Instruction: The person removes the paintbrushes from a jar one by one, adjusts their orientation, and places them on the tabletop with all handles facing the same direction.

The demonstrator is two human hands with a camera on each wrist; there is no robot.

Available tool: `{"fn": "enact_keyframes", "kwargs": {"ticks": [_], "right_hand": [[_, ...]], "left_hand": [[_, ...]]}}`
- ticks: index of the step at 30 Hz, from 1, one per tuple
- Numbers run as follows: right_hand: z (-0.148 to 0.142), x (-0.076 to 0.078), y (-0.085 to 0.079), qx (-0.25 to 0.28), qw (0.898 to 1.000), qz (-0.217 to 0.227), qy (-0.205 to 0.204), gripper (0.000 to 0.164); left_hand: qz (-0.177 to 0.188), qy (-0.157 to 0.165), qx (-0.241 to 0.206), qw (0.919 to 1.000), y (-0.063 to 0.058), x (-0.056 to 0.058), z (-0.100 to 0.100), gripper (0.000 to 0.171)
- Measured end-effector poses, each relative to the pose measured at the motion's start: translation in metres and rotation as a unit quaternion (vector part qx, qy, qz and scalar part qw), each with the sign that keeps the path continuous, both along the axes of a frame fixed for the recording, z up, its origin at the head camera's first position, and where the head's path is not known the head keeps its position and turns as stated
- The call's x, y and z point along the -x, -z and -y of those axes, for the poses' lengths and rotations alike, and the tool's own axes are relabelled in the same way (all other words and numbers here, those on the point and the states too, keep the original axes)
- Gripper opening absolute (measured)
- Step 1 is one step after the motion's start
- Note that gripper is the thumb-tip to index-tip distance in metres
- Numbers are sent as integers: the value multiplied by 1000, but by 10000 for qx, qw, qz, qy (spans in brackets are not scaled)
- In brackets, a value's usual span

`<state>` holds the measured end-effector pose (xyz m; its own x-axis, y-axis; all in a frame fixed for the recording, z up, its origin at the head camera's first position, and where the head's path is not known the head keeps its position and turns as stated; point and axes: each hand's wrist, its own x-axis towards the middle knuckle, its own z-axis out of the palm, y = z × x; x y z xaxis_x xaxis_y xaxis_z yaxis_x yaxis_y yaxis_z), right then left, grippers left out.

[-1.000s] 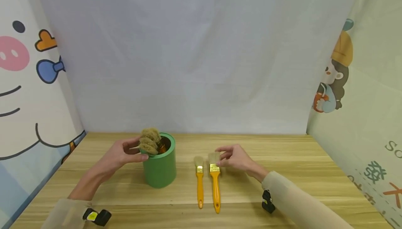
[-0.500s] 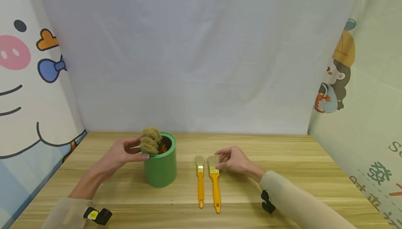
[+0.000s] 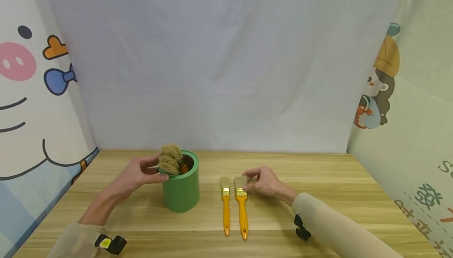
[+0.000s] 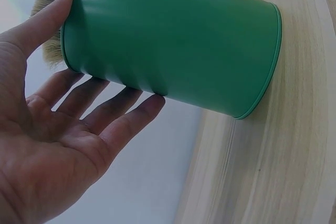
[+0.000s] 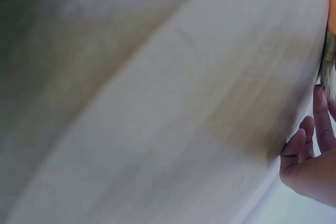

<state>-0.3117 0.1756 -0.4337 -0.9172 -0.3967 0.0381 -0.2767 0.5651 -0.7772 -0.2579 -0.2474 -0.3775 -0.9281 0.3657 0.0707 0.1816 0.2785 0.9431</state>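
Note:
A green cylindrical pot point(image 3: 181, 193) stands upright on the table, holding brushes. Thick bristle bundles point(image 3: 170, 159) poke over its left rim, and a brown-orange handle or ferrule point(image 3: 183, 166) shows inside. My left hand point(image 3: 136, 173) holds the pot near its top, thumb at the rim and fingertips against the far side, as the left wrist view shows. Two paintbrushes with yellow-orange handles lie side by side: a narrower one point(image 3: 226, 207) and a wider one point(image 3: 242, 207). My right hand point(image 3: 264, 181) touches the right edge of the wider brush's bristles, thumb and index finger parted.
The light wood table point(image 3: 318, 199) reaches back to a pale grey cloth point(image 3: 226, 65). Printed cartoon cloths hang at the left point(image 3: 39, 112) and right point(image 3: 407, 132). Black wrist cameras sit on both sleeves.
The wider brush's bristle end has shifted slightly left under my right hand, straightening the brush a little. My left hand and the pot have stayed in place.

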Motion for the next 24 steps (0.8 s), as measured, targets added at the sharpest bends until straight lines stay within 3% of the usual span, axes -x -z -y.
{"fn": "enact_keyframes", "kwargs": {"ticks": [24], "right_hand": [[-8, -2, -8, -18, 10000, -86, -47, 45]], "left_hand": [[55, -21, -26, 10000, -1, 0, -1, 91]]}}
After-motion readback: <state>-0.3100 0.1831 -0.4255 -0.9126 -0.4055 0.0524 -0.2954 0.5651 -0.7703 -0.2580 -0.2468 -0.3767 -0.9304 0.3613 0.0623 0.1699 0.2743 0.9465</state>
